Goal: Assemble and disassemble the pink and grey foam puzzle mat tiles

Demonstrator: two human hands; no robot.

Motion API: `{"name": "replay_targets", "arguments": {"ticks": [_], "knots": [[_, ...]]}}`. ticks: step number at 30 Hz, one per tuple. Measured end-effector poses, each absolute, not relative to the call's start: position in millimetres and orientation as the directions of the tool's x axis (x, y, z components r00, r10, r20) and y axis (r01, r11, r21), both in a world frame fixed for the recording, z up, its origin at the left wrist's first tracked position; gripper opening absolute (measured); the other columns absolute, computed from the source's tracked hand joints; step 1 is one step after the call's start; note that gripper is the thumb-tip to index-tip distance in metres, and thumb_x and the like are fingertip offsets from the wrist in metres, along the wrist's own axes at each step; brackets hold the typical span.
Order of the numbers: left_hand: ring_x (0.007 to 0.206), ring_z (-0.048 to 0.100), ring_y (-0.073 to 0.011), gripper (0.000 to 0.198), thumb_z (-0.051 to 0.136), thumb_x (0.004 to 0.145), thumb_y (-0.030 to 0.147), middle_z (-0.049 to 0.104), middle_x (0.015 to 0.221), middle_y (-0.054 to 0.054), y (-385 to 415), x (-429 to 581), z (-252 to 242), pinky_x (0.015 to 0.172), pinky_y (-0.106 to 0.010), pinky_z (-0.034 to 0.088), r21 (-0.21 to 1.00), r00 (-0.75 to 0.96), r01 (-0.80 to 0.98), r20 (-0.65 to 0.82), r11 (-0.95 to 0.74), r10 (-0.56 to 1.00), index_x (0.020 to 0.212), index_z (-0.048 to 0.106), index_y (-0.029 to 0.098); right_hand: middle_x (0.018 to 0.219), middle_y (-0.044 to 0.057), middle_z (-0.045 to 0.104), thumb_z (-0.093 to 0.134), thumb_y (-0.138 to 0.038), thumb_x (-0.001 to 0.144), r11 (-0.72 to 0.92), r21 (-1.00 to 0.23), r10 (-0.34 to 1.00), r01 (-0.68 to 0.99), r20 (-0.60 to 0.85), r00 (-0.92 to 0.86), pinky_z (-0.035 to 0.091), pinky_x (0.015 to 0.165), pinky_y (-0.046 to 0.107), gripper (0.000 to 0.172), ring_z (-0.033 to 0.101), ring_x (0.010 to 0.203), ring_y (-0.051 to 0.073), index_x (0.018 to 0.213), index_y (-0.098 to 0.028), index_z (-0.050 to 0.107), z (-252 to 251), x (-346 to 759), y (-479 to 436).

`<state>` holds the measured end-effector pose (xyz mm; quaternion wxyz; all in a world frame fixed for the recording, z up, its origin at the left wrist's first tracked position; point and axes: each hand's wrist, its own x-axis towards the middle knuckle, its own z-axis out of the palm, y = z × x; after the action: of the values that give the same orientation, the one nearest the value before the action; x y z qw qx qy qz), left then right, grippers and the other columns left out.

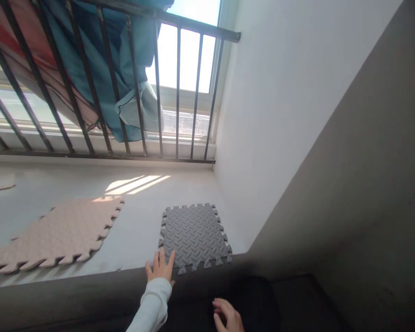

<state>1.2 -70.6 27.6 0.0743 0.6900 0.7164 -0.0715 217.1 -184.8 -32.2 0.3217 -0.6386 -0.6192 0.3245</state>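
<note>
My left hand [161,268] rests flat on the near edge of a wide window ledge [138,226], fingers stretched out, fingertips at the near left corner of a grey foam puzzle mat [194,235]. The sleeve is white. My right hand [228,315] is lower down in the dark area below the ledge, fingers curled loosely over a dark surface; I cannot make out anything in it. A pink foam puzzle mat [60,235] lies on the ledge to the left, apart from the grey one.
Black metal bars [178,92] guard the window behind the ledge. Blue and red cloth [100,64] hangs over the bars at the upper left. A white wall [280,115] closes the ledge on the right. Sunlight stripes fall on the ledge.
</note>
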Motion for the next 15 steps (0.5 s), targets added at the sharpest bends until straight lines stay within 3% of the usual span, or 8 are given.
{"name": "replay_targets", "arguments": {"ticks": [7, 15], "knots": [[0.119, 0.037, -0.0242, 0.067, 0.056, 0.062, 0.009, 0.041, 0.133, -0.004, -75.5, -12.0, 10.7, 0.099, -0.042, 0.025, 0.006, -0.012, 1.0, -0.111, 0.013, 0.994, 0.122, 0.044, 0.035, 0.105, 0.01, 0.062, 0.046, -0.023, 0.072, -0.014, -0.796, 1.0, 0.605, -0.008, 0.014, 0.045, 0.086, 0.03, 0.029, 0.058, 0.096, 0.02, 0.092, -0.017, 0.065, 13.3, 189.9, -160.2], [0.117, 0.04, -0.0249, 0.058, 0.045, 0.068, 0.003, 0.048, 0.127, 0.001, -70.8, -3.3, -3.0, 0.092, -0.037, 0.037, 0.138, -0.01, 0.99, -0.01, 0.011, 1.0, 0.113, 0.053, 0.039, 0.11, 0.01, 0.059, 0.043, -0.018, 0.073, -0.046, -0.761, 0.997, 0.647, -0.079, -0.022, 0.045, 0.084, 0.025, 0.03, 0.06, 0.087, 0.017, 0.095, -0.016, 0.064, 12.0, 199.6, -166.4]]}}
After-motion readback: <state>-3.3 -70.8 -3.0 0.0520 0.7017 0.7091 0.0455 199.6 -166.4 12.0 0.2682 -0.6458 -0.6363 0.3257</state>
